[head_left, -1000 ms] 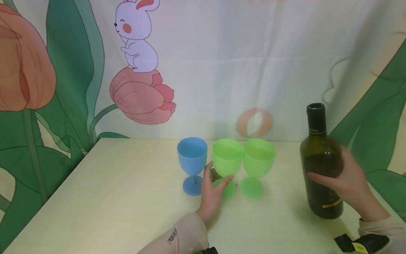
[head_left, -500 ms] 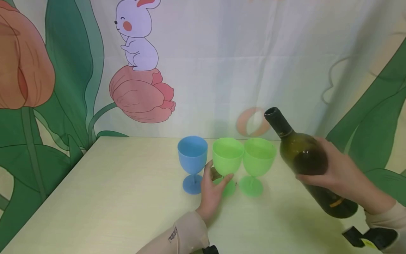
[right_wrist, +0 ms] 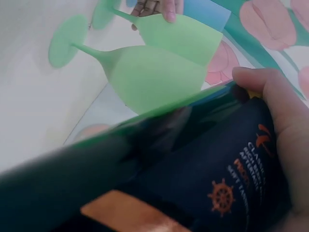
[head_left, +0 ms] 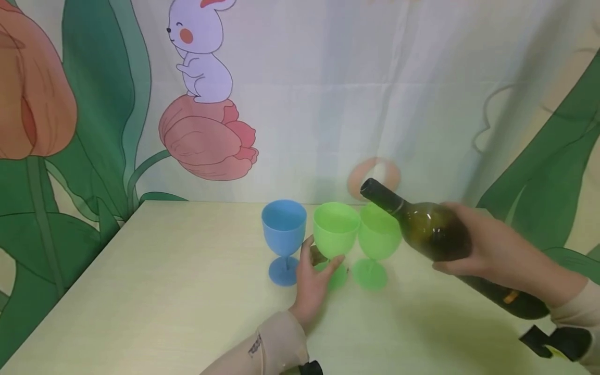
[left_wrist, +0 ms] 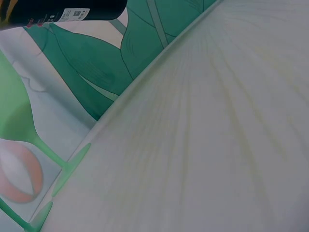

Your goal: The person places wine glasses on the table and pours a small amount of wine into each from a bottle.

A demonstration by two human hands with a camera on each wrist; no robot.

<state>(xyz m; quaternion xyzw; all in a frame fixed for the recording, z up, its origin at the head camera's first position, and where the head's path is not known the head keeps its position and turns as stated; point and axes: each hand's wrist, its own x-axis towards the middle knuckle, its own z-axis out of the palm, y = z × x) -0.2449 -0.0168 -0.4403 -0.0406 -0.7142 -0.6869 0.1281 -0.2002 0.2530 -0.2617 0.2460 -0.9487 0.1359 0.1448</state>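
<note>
My right hand [head_left: 508, 255] grips a dark wine bottle [head_left: 433, 232] round its body. The bottle leans steeply to the left, its mouth above the gap between two green goblets. Its neck overlaps the right green goblet [head_left: 377, 242] in the head view. With thumb and fingers, my left hand [head_left: 310, 286] holds the middle green goblet [head_left: 336, 229] low at the stem; the palm hides part of its foot. Left of that hand stands a blue goblet [head_left: 284, 229]. In the right wrist view, the bottle's label [right_wrist: 222, 188] faces the camera.
All three goblets stand upright in a row near the back of the pale table [head_left: 187, 291]. Behind it hangs a printed cloth [head_left: 300, 94] with a rabbit and tulips. A black wrist device [head_left: 558, 342] sits at the right sleeve.
My right hand has lifted the bottle from upright and tipped it over to the left, bringing its mouth toward the green goblets. The left hand and the goblets have stayed in place.
</note>
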